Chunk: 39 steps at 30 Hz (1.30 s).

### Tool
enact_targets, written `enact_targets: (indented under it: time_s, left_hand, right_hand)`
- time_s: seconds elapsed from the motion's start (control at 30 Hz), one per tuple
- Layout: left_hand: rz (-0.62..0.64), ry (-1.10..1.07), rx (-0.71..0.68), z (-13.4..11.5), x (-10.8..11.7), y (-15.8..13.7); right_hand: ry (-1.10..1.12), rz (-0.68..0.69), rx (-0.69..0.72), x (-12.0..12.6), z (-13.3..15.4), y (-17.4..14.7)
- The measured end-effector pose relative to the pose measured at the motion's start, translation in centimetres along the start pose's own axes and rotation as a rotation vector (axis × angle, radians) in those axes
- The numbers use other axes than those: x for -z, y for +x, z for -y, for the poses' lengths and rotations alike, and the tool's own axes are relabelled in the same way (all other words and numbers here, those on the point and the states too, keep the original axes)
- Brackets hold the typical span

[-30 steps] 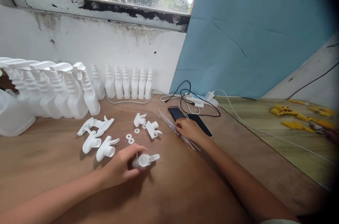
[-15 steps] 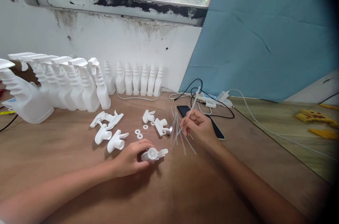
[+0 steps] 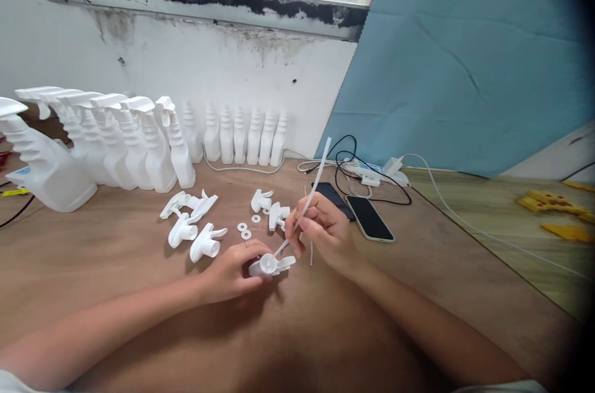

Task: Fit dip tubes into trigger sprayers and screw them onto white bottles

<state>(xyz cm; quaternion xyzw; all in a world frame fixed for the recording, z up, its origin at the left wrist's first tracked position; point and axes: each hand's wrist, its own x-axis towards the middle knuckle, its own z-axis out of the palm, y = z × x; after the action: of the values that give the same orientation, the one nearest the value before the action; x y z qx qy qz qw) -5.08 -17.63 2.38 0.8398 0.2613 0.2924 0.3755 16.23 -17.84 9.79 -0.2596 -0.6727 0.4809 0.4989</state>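
My left hand (image 3: 237, 272) is closed around a white trigger spray head (image 3: 268, 264), its round collar opening facing up. Between the fingertips of my right hand (image 3: 323, 229) is a thin translucent dip tube (image 3: 320, 173). The tube slants, its lower end close beside the spray head's collar; whether they touch I cannot tell. Left of my hands lie several loose spray heads, one of them nearest my left wrist (image 3: 204, 243). Small white washers (image 3: 246, 234) rest just beyond my left fingers. More tubes (image 3: 311, 252) lie partly hidden behind my right hand.
Several white spray bottles (image 3: 158, 163) with heads fitted stand at the left. Headless bottles (image 3: 253, 139) line the wall. A phone (image 3: 370, 218) lies right of my right hand, a dark device (image 3: 332, 194) beside it. Cables and a power strip (image 3: 376, 173) sit at the back.
My right hand has lifted the tube from the bunch and moved left and nearer, bringing its lower end to the spray head. My left hand has stayed nearly in place.
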Motion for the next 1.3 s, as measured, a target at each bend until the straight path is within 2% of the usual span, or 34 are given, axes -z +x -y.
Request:
enact_targets:
  time_s: [0.37, 0.7, 0.8, 0.97, 1.13, 1.3]
  left_hand:
    - [-0.008, 0.008, 0.011, 0.0, -0.1, 0.0]
    - [0.014, 0.007, 0.013, -0.1, 0.0, 0.0]
    - [0.008, 0.01, 0.038, 0.0, -0.1, -0.1]
    - [0.0, 0.023, 0.074, 0.1, -0.1, -0.1]
    - [0.035, 0.08, 0.06, 0.1, -0.1, 0.1]
    - [0.056, 0.089, 0.015, 0.5, -0.2, 0.0]
  right_hand:
    - [-0.011, 0.055, 0.032, -0.3, -1.2, -0.4]
    - [-0.012, -0.025, -0.017, 0.7, -2.5, 0.3]
    - [-0.083, 0.03, -0.006, 0.3, -2.0, 0.1]
    - [-0.491, 0.23, 0.049, -0.1, -1.3, 0.3]
    - [-0.636, 0.313, 0.007, 0.3, -2.1, 0.2]
    - [-0.694, 0.394, 0.177, -0.1, -2.5, -0.6]
